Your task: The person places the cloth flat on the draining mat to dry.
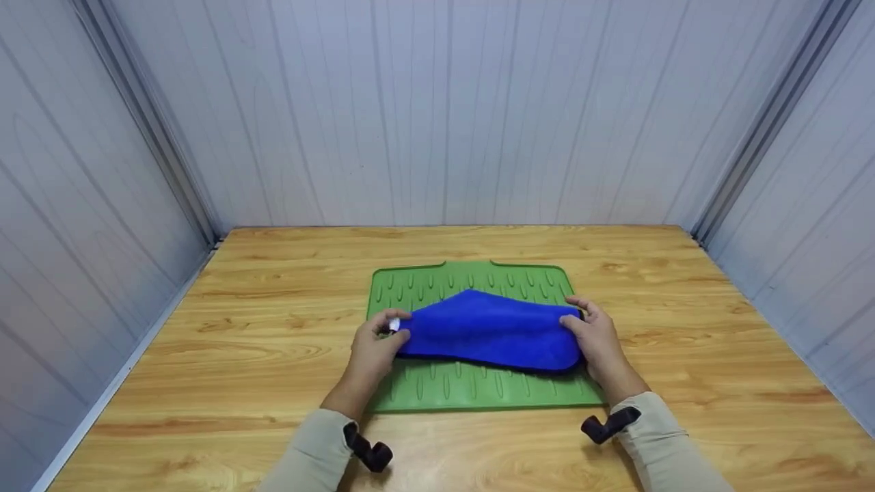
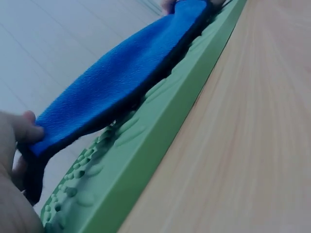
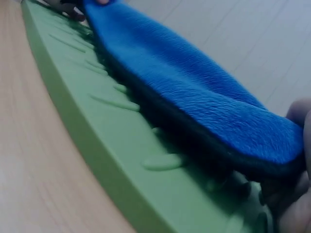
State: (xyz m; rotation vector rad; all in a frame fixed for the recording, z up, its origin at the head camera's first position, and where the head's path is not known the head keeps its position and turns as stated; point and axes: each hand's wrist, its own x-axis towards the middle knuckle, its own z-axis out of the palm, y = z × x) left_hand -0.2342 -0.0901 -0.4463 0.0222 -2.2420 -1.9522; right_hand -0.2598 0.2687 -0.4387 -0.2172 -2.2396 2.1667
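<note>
Between both hands is a blue plush cloth (image 1: 492, 331) with a dark edging, spread wide over a green ridged mat (image 1: 472, 393). My left hand (image 1: 374, 345) pinches its left end between thumb and fingers, where a small white tag (image 1: 394, 325) shows. The right hand (image 1: 596, 338) grips the other end, thumb on top. In both wrist views the cloth (image 2: 116, 77) hangs slightly above the mat (image 3: 97, 126), its dark underside facing the raised ridges. Fingers beneath the cloth are partly hidden.
The mat lies on a wood-grain table (image 1: 273, 307) and has a raised rim with a gap at the back. Pale panel walls (image 1: 437, 116) enclose the back and both sides. Black curved pieces (image 1: 369, 447) are fixed at the sleeve cuffs.
</note>
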